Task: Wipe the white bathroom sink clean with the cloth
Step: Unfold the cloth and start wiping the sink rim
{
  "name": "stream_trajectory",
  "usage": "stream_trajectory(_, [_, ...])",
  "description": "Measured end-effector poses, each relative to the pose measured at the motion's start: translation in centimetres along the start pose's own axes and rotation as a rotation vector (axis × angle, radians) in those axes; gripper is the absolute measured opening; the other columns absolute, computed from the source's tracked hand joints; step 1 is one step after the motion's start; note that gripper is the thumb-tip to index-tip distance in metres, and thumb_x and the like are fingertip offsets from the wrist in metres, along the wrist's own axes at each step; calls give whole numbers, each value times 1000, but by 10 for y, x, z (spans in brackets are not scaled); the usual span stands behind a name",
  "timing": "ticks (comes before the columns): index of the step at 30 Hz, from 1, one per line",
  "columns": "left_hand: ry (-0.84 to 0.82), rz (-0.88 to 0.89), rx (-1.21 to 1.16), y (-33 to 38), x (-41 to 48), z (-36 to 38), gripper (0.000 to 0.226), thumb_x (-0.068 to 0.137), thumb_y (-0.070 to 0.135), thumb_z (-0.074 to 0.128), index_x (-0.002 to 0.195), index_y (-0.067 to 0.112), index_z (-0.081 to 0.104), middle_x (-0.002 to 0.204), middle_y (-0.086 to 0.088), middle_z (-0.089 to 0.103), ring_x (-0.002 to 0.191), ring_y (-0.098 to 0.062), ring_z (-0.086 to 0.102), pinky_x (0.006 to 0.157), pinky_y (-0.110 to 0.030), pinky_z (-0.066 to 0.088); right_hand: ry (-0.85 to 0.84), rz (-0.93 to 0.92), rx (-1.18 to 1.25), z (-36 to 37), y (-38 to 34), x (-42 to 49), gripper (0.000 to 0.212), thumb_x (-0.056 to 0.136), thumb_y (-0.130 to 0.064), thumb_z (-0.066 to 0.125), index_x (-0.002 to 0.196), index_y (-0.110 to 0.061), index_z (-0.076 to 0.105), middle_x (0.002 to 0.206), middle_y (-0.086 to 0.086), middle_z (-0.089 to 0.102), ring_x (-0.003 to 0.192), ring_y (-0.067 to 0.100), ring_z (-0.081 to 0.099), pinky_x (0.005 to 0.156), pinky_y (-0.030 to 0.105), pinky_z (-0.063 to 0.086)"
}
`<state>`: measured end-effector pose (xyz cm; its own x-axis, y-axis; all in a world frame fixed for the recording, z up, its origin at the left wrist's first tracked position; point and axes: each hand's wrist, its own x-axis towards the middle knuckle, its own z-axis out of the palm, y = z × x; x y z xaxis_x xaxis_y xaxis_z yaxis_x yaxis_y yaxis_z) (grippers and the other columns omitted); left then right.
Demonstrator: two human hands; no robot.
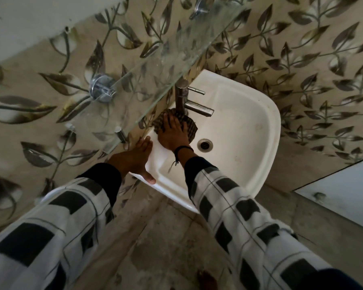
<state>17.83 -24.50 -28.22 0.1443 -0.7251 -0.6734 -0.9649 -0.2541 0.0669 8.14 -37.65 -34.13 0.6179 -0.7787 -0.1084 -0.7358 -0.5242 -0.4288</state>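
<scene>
- A clear glass shelf [155,59] on chrome brackets juts out over the left of the basin, so the person has to reach in beneath it.
- The left hand [137,158] lies flat on the left rim of the white ceramic bathroom sink [270,126], fingers straight and thumb over the front edge. Its grip is apart and holds nothing, probably bracing the lean.
- The right hand [172,135] presses the dark striped cloth [192,128] down with spread, straight fingers. The grip is apart, pushing rather than pinching, which suits scrubbing.
- The cloth sits on the sink's back ledge against the foot of the brushed metal tap [183,97], where grime likely gathers.
- The round metal drain [205,144] lies just beside the cloth. The bowl to its right shows faint smudges and looks not yet wiped.
</scene>
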Motion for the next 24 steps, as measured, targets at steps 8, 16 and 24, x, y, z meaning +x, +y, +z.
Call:
stream_trajectory(8, [6,7,22,-2,0,-1,153,64,64,83,153,3,-24,161,-9,-33,151,-25,-27,125,-43,4,50,-156,-112,-5,25,0,62,104,-48,31,158,-23,13,165,-1,12,151,19,11,120,40,5])
stream_trajectory(16, [-1,0,19,-2,1,-1,153,63,64,84,154,6,-25,162,-8,-33,150,-24,-27,124,-43,3,-8,-260,-209,-10,40,-6,59,104,-49,24,158,-29,9,165,-4,9,152,16,8,120,41,7])
stream_trajectory(24, [11,-2,-3,0,-2,0,151,65,61,84,153,5,-25,161,-7,-33,151,-22,-25,125,-41,5,21,-14,5,2,-1,-5,59,106,-40,22,158,-16,11,165,4,10,152,19,7,121,44,2])
